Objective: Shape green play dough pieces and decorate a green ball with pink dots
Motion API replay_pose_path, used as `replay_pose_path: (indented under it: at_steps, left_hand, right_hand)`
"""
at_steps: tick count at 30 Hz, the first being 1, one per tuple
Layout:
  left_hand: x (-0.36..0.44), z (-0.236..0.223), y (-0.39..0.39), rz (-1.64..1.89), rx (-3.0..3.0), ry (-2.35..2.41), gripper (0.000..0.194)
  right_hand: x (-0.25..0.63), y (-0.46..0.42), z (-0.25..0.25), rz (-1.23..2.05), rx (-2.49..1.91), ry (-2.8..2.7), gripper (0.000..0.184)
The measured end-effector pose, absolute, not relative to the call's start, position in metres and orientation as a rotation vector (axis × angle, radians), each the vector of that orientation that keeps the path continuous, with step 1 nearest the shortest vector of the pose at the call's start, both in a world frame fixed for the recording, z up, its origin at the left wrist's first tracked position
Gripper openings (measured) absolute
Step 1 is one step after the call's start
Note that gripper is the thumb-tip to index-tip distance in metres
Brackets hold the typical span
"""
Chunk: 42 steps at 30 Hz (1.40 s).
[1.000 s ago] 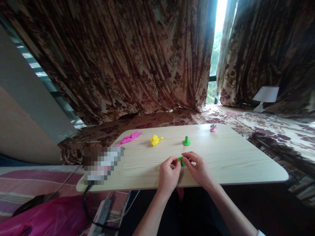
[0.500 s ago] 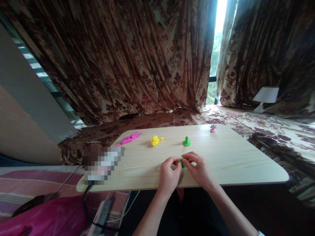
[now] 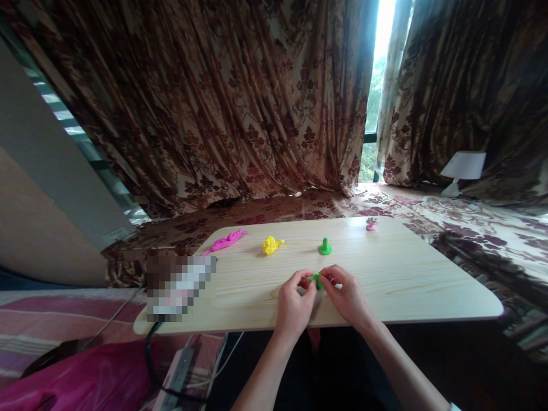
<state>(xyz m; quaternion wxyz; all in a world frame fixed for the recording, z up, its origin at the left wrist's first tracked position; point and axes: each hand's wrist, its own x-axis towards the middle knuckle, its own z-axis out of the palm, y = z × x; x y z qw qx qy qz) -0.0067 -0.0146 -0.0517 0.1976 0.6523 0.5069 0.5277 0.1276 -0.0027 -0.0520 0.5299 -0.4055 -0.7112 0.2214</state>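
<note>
A small piece of green modelling clay is pinched between both hands just above the near part of the table. My left hand is closed on its left side, thumb and fingertips together. On its right side my right hand pinches it too, and the fingers hide part of the piece. Beyond the hands stands a green clay shape with a wide base and an upright stem. Left of that lies a lumpy yellow clay piece with a thin end pointing right.
On the wooden table lies a long pink clay strip at the far left. A small pink figure with green on top stands far right. A blurred patch covers something at the left, with a black cable below.
The green clay between my fingers has turned slightly and shows a broader face. Both hands stay in nearly the same place.
</note>
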Motion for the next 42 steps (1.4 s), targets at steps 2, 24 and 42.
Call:
replay_pose_path:
  at_steps: [2, 24, 42]
  left_hand:
    - [-0.0061, -0.0524, -0.0139, 1.465, 1.853, 1.418, 0.012]
    - [-0.0076, -0.0517, -0.0140, 1.444, 1.864, 1.388, 0.017]
    - [-0.0081, -0.0543, -0.0135, 1.450, 1.879, 1.434, 0.013]
  right_hand:
    - [0.1285, -0.0025, -0.0537, 0.511, -0.973, -1.697, 0.011]
    - [0.1287, -0.0030, -0.0501, 0.524, -0.914, -1.708, 0.011]
    - [0.1278, -0.0026, -0.0500, 0.532, -0.946, -1.707, 0.018]
